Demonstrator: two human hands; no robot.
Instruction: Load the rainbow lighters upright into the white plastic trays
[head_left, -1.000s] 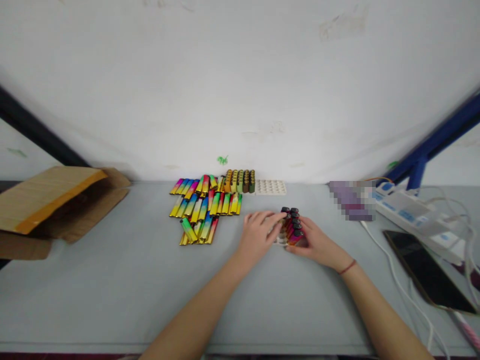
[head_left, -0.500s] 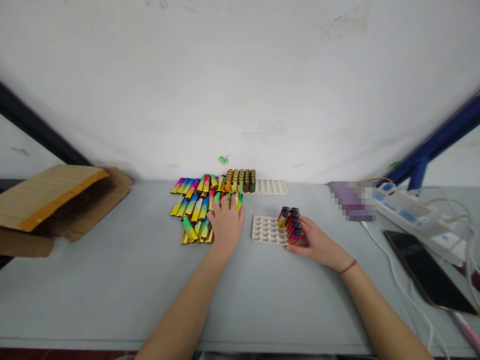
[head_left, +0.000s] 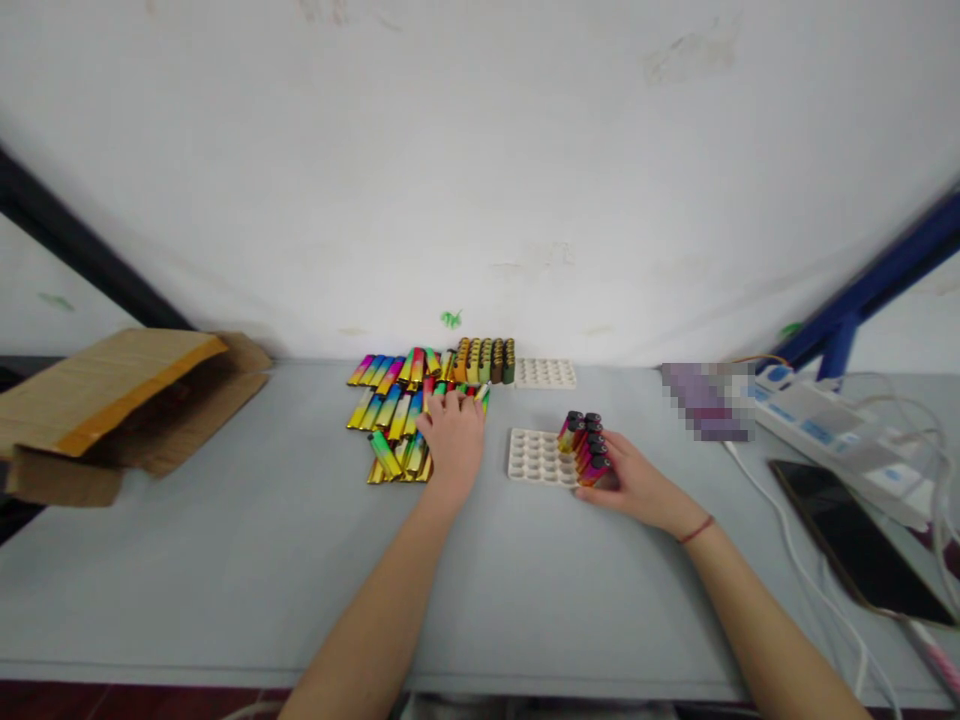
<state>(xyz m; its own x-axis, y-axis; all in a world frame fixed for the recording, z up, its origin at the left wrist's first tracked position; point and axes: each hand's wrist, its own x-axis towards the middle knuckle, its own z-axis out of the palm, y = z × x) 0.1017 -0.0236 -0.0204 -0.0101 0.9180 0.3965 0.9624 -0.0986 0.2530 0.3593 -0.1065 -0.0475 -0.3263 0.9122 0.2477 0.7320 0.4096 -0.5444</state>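
Observation:
My left hand (head_left: 454, 445) reaches over a pile of shiny, rainbow-coloured metallic tubes (head_left: 386, 405), palm down with its fingers curled in among them. Its fingertips are hidden, so what they pinch does not show. A light tube end sticks up just right of the fingers. My right hand (head_left: 634, 485) wraps the right end of a white tray (head_left: 532, 458) with round holes, thumb at the front corner and fingers behind. Pink and gold tubes with black tops (head_left: 589, 445) stand upright in that end, against the palm. The holes on the left are bare.
Behind the pile stands a block of upright gold and green tubes (head_left: 486, 360), beside a second white tray (head_left: 546, 373) near the wall. An open cardboard box (head_left: 142, 390) lies at left. A phone (head_left: 855, 535), white cables and a power strip (head_left: 832, 425) occupy the right.
Only slightly has my left hand shifted, its fingers still among the tubes. My right hand stays at the tray. The whole view has drifted a little.

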